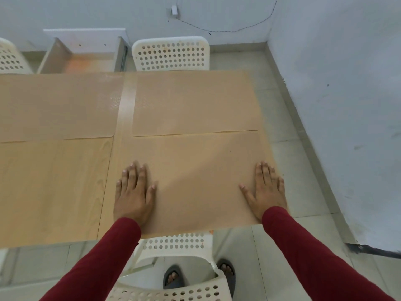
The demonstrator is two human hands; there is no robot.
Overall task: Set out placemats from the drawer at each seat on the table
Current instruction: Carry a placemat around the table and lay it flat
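A tan placemat (195, 170) lies on the near right part of the wooden table (54, 192), in front of the near chair. My left hand (133, 196) presses flat on its left side. My right hand (265, 190) presses flat on its right edge. Both have straight, spread fingers. A second tan placemat (195, 103) lies on the far right, touching the near one's far edge. A third placemat (56, 107) covers the far left. Beyond the table an open drawer (82, 59) shows a bare bottom.
A white perforated chair (171, 54) stands at the far side and another (10, 57) at the far left. The near chair (175, 268) is under my arms, with my sandalled feet behind it. Grey walls close in on the right. The table's near left shows bare wood.
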